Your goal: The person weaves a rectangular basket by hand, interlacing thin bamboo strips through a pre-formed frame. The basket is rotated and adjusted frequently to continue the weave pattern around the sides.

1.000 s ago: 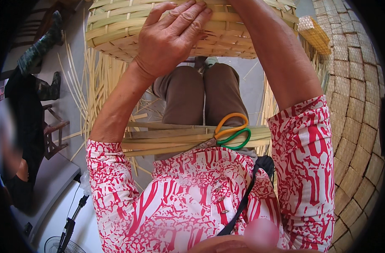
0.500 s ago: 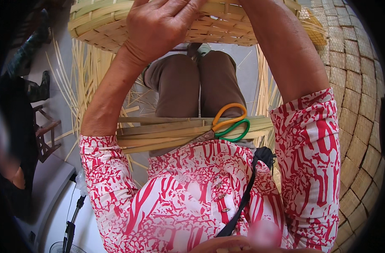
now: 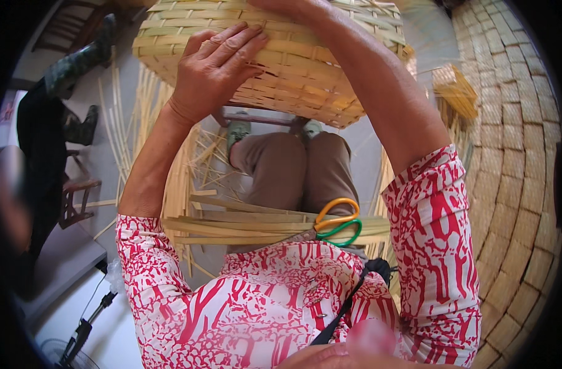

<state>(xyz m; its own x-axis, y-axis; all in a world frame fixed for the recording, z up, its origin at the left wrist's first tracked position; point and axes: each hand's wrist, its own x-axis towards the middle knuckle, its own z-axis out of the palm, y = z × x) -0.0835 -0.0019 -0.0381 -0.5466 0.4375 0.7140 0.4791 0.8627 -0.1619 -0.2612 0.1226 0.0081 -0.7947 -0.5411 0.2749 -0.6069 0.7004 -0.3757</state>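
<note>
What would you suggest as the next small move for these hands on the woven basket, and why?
I would probably press the left hand gently to brace the woven basket: that hand lies against the weave, the basket looks tilted, and the right hand is over its upper part, mostly cut off by the picture's top.

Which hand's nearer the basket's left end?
Left. The left hand lies on the basket's near side, just right of the left end; the right hand is farther right, partly cut off by the picture's top edge.
</note>
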